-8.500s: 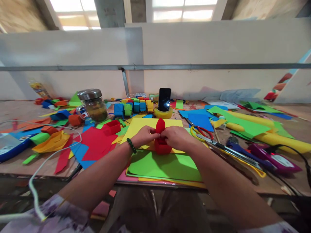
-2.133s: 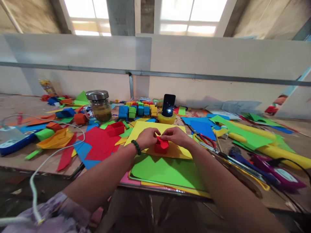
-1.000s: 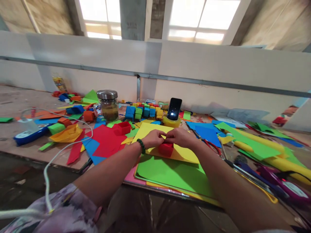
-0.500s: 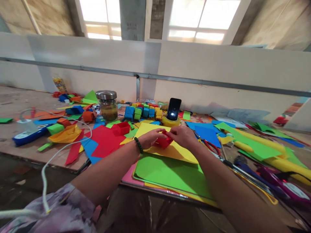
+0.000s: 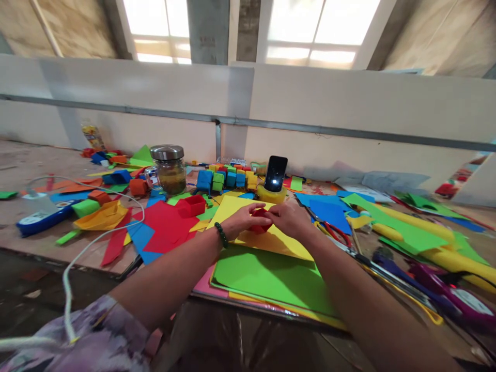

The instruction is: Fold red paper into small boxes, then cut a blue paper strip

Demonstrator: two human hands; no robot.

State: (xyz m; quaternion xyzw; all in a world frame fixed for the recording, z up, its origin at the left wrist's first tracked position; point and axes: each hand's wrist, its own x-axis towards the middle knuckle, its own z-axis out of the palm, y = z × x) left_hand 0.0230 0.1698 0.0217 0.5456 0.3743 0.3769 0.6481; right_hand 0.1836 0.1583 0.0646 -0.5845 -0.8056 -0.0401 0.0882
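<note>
Between my two hands is a small red folded paper box (image 5: 260, 225), partly covered by my fingers. My left hand (image 5: 245, 221), with a dark green bead bracelet (image 5: 221, 235) at the wrist, grips its left side. On the other side, my right hand (image 5: 290, 219) pinches the box's upper right edge. Under both hands lies a sheet of yellow paper (image 5: 289, 245), which overlaps a stack of green sheets (image 5: 267, 276). A second red paper box (image 5: 192, 205) sits to the left, on red paper (image 5: 165, 227).
A lidded glass mug (image 5: 170, 173) stands behind on the left. Several coloured paper cubes (image 5: 230, 179) are lined up at the back, beside a phone (image 5: 276, 173) on a yellow roll. Red-handled scissors (image 5: 336, 235) and a purple glue gun (image 5: 451, 294) lie right. A white cable (image 5: 72, 263) hangs left.
The red box has tilted between my hands, so a different side faces me. My fingers have shifted slightly around it, and the view has moved a little.
</note>
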